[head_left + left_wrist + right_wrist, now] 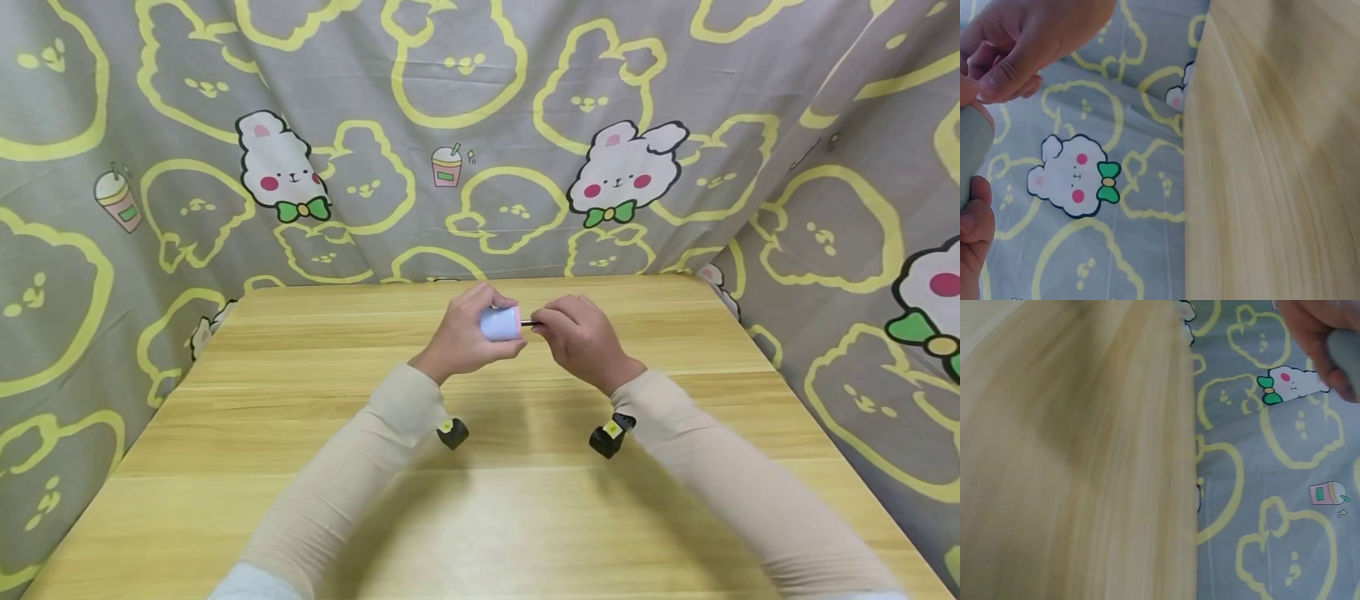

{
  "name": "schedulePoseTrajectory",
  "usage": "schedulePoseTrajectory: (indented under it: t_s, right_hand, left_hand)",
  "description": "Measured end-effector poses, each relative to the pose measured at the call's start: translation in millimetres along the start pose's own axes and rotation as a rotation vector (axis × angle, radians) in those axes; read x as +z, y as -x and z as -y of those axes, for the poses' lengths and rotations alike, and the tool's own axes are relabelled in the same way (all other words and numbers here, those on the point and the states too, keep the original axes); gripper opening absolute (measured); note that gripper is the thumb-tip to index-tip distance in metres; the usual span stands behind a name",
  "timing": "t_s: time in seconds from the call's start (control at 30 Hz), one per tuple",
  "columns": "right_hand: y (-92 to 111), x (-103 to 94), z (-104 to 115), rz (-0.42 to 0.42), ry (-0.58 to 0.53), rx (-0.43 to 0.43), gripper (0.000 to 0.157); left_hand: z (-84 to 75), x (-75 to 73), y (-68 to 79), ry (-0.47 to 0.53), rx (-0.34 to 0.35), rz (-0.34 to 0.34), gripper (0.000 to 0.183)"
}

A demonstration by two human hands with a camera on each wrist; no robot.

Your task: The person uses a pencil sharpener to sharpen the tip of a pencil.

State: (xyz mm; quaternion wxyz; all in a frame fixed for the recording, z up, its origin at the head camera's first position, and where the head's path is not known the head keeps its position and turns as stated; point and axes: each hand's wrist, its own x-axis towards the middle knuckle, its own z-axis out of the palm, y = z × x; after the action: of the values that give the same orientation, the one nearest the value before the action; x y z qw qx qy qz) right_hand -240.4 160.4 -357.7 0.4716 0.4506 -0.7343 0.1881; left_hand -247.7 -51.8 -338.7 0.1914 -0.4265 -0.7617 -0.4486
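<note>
In the head view my left hand (465, 333) grips a light-blue cylinder (500, 323) with a pink rim, held on its side above the far half of the table. From the pink end a thin dark stick (527, 323) juts out, and my right hand (581, 337) pinches it between thumb and fingers. Whether the stick enters the cylinder or only meets its end is hard to tell. The left wrist view catches part of the cylinder (974, 147) at its left edge, with the right hand (1035, 37) above. The right wrist view shows the cylinder's side (1346, 356) at upper right.
A wooden table (510, 517) spreads beneath both arms. Behind it and along its sides hangs a grey curtain (517, 142) with yellow outlines and white rabbits. Small black camera mounts (453, 432) stick out under the wrists.
</note>
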Motion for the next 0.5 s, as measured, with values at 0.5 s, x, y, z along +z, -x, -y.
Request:
schedulePoseTrajectory:
  t_s: [0.5]
  right_hand:
    - [3, 14.1, -3, -0.186, 0.023, -0.164, 0.02]
  left_hand:
    - [-4.3, 5.2, 1.5, 0.017, -0.038, 0.037, 0.038]
